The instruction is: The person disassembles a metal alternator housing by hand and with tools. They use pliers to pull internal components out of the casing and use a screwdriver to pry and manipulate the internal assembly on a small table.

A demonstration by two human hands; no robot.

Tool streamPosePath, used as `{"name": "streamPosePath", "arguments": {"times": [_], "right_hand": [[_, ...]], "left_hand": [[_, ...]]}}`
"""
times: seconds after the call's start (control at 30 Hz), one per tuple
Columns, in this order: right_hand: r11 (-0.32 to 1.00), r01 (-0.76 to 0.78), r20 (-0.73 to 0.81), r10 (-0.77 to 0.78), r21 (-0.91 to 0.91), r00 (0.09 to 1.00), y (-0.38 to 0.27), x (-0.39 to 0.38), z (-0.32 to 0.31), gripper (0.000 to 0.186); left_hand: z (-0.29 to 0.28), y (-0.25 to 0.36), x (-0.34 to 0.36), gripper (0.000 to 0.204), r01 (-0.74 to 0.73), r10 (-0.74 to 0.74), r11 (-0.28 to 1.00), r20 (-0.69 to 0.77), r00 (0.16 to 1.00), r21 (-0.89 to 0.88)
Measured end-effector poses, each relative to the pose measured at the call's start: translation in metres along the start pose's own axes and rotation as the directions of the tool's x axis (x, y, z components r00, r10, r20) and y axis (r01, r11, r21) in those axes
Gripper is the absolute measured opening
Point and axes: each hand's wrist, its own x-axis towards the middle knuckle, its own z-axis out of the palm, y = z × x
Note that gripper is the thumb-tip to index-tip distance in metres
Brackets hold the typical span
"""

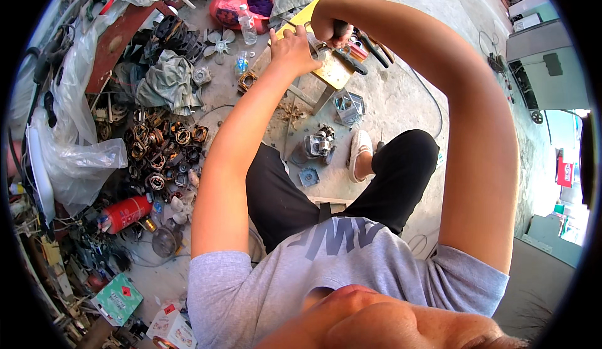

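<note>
My left hand (293,51) reaches over a low yellow bench (335,76), its fingers and thumb spread around a grey metal part (317,49). Just right of it, my right hand (338,35) is closed around the dark handle (340,28) of a tool whose working end I cannot make out. A black-handled tool (352,62) lies on the bench close to the right hand. Further right rest more long-handled hand tools (374,49). My wrist and fingers partly hide where the tool meets the part.
Below the bench, a metal motor assembly (320,143) and a clear box-like piece (348,107) sit on the concrete between my legs. Copper-wound coils (164,139) are heaped at left, near a red cylinder (125,214). A plastic bottle (247,26) stands beside a red bag (235,4).
</note>
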Motion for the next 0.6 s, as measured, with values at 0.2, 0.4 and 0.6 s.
{"name": "streamPosePath", "arguments": {"times": [0.2,0.4,0.6], "right_hand": [[0.931,0.355,-0.468,-0.351,-0.083,0.811,0.026,-0.015,0.05,0.012],[0.847,0.302,-0.494,-0.507,-0.438,0.706,0.026,-0.02,0.067,0.016],[0.869,0.364,-0.526,-0.493,-0.336,0.693,0.037,-0.002,0.06,0.02]], "left_hand": [[-0.003,-0.002,-0.003,0.098,-0.013,0.013,1.0,-0.026,1.0,-0.014],[0.006,-0.005,0.001,0.104,-0.013,0.01,0.997,-0.041,0.999,-0.078],[-0.002,0.0,0.003,0.105,0.04,-0.037,0.991,0.028,0.999,-0.13]]}}
